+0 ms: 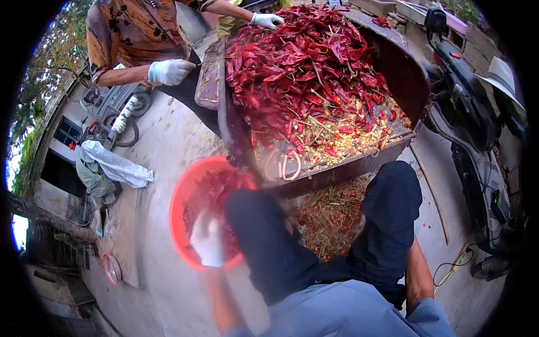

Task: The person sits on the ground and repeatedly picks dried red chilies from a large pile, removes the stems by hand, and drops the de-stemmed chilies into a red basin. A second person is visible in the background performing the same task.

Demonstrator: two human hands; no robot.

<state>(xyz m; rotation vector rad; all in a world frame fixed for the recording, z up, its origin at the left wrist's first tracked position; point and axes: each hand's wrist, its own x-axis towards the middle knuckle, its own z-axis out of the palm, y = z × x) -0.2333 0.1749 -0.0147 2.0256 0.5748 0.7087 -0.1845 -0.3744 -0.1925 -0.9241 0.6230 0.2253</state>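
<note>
My left hand (pixel 207 242), in a white glove, is over the near part of an orange-red plastic basin (pixel 177 215) beside my left knee. Motion blurs it, so whether its fingers hold anything is unclear. Dark red dried chili peppers (pixel 214 185) fill much of the basin. My right hand is out of sight; only the forearm shows, passing down behind my right leg. Before me a large heap of dried chili peppers (pixel 303 63) lies in a metal cart bed (pixel 345 168), with yellow seeds (pixel 332 147) and stem bits along its near edge.
Opposite me, a person in a patterned shirt (pixel 139 33) reaches white-gloved hands (pixel 170 72) to the cart. Between my legs is a pile of stems and scraps (pixel 332 215). A stick (pixel 431 196) and an electric scooter (pixel 471 126) are right; a white sack (pixel 113 160) lies left.
</note>
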